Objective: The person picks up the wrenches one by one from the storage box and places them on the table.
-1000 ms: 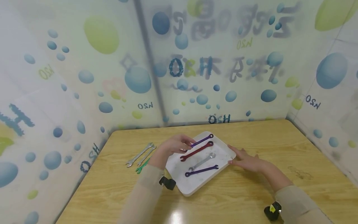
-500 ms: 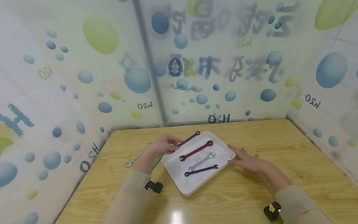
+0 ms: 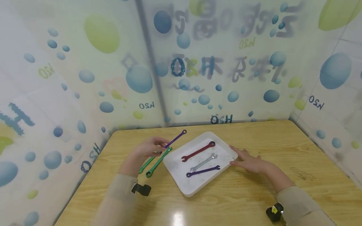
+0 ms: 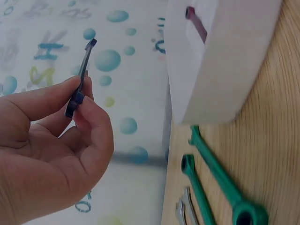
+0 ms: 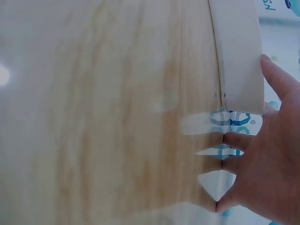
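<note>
My left hand (image 3: pixel 151 146) pinches a purple wrench (image 3: pixel 176 139) between thumb and fingers, its ring end pointing up and away. It hangs in the air left of the white tray (image 3: pixel 178 175), as the left wrist view also shows. Inside the tray lie a red wrench (image 3: pixel 199 151), a silver wrench (image 3: pixel 203 162) and a second purple wrench (image 3: pixel 203 171). At the tray's right corner rests my right hand (image 3: pixel 250 161), fingers spread; in the right wrist view its thumb touches the tray wall (image 5: pixel 241 61). Two green wrenches (image 3: pixel 159 161) lie on the table beneath the left hand.
Silver wrenches (image 4: pixel 187 206) lie beyond the green ones in the left wrist view; the left arm hides them in the head view. The wooden table (image 3: pixel 226 204) meets patterned walls (image 3: pixel 198 103) at the back and sides.
My left hand has carried the purple wrench leftward, out from over the tray to above the green wrenches. The right hand and the tray have stayed nearly still.
</note>
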Tool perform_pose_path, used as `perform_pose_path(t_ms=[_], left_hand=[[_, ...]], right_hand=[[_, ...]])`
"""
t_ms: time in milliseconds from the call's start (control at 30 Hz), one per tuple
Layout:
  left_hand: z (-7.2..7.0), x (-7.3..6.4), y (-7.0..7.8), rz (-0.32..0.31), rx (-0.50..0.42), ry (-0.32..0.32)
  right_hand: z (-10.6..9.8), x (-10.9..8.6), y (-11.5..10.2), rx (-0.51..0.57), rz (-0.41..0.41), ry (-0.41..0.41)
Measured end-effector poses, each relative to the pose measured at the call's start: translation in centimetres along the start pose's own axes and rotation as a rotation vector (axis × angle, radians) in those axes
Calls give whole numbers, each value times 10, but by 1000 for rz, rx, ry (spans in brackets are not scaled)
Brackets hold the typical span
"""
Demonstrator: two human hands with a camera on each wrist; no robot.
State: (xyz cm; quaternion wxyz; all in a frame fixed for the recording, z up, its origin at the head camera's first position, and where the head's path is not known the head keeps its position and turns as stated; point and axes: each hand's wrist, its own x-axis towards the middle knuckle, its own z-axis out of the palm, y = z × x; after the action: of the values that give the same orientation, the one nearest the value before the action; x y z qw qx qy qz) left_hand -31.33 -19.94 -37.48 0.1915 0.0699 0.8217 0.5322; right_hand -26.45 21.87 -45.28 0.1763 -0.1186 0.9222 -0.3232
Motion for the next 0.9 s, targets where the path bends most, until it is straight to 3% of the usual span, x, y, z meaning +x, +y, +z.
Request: perform_pose_path(t_ms=[667, 900], left_hand=[[-71, -17, -44, -68, 6, 89], [-93, -26, -57, -50, -44, 60]], right_hand=[[0, -1, -2, -9, 2, -2], [0, -1, -3, -5, -1, 4]])
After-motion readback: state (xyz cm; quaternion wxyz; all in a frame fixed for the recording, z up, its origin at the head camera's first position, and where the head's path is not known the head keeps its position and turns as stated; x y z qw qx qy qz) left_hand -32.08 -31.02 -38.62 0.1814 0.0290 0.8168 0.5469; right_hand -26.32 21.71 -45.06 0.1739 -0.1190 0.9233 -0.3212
